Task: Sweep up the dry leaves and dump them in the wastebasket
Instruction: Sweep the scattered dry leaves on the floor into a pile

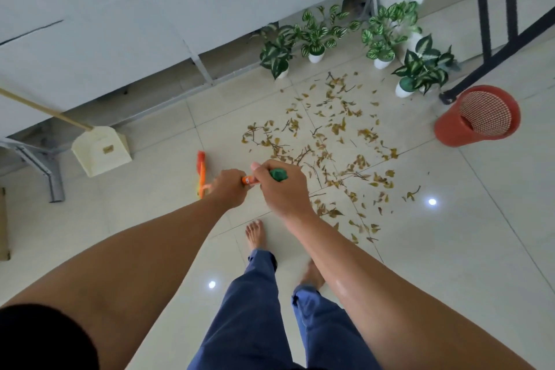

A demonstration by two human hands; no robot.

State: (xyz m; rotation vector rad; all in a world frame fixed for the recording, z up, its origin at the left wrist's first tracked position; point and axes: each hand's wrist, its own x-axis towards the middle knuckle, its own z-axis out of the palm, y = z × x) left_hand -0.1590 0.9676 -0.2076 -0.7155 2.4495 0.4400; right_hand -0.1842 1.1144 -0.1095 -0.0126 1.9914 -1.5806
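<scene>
Broom handle [248, 179], judged light and stiff, is clasped near its top by the curled grips of left hand [230, 190] and right hand [283, 189], while dry leaves [326, 141], judged featherlight and brittle, are scattered on the floor just beyond, wastebasket [450, 129] apart at their right.

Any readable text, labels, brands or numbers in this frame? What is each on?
No text is legible.
Cream plastic dustpan: small gold label, too blurred to read.
Orange broom handle: white mark, too small and blurred to read.
Nothing else shows lettering.
</scene>
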